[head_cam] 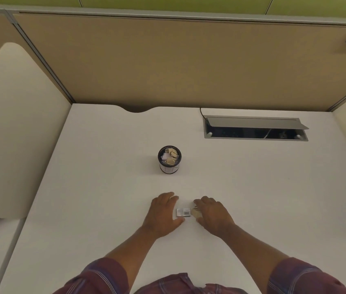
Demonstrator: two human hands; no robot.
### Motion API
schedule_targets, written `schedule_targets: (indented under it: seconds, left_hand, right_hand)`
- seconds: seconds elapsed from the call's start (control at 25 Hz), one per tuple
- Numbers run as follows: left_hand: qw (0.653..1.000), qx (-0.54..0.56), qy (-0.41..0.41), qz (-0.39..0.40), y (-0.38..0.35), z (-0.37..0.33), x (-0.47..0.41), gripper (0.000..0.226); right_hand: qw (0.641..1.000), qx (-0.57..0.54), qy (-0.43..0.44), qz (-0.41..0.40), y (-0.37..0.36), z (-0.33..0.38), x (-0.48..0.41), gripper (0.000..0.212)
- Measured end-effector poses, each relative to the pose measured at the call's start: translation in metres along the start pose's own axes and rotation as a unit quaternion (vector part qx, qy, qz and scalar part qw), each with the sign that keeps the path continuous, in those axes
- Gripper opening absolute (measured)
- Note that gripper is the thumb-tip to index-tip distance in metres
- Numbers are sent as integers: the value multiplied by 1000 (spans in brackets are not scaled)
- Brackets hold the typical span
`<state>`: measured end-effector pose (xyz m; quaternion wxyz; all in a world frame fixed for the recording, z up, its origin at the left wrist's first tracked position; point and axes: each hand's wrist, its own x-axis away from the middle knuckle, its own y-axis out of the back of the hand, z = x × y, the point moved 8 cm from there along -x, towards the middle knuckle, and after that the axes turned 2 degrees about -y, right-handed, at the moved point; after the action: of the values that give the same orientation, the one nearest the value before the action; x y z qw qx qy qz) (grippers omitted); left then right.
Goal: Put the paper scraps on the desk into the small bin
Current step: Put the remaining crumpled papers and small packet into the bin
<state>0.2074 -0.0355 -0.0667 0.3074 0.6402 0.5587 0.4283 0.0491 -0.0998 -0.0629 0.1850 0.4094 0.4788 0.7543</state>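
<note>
A small black mesh bin (169, 159) stands upright on the white desk (104, 187), with several tan and white paper scraps inside. Nearer me, a white printed scrap (183, 211) lies flat on the desk between my hands. My left hand (163, 213) rests palm down just left of it, fingers apart, thumb touching its lower edge. My right hand (212, 215) is just right of it, its fingers curled around a tan scrap (195, 212).
An open grey cable hatch (254, 128) is sunk into the desk at the back right, with a black cable beside it. Tan partition walls (189, 60) close off the back and sides. A neighbouring desk (9, 124) lies to the left.
</note>
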Motion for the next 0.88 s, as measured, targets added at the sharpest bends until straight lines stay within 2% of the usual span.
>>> schedule_targets:
  seconds: [0.12, 0.32, 0.4, 0.64, 0.8, 0.88]
  left_hand:
    - [999, -28, -8, 29, -13, -8, 1, 75]
    - [997, -67, -16, 24, -19, -8, 2, 34]
    - [998, -52, -12, 17, -18, -4, 2, 28]
    - [999, -22, 17, -43, 0, 17, 6, 26]
    - [995, -5, 57, -83, 14, 36, 8, 29]
    - [993, 3, 77, -94, 20, 45, 9, 30]
  right_hand:
    - [1000, 12, -2, -7, -1, 2, 0, 47]
    - [996, 81, -1, -23, -1, 3, 3, 32]
    - [997, 74, -8, -17, -4, -2, 4, 29]
    - [995, -67, -67, -29, 3, -21, -6, 19]
    - [967, -218, -82, -108, 42, -15, -23, 12]
    - [949, -257, -79, -163, 72, -6, -35, 12]
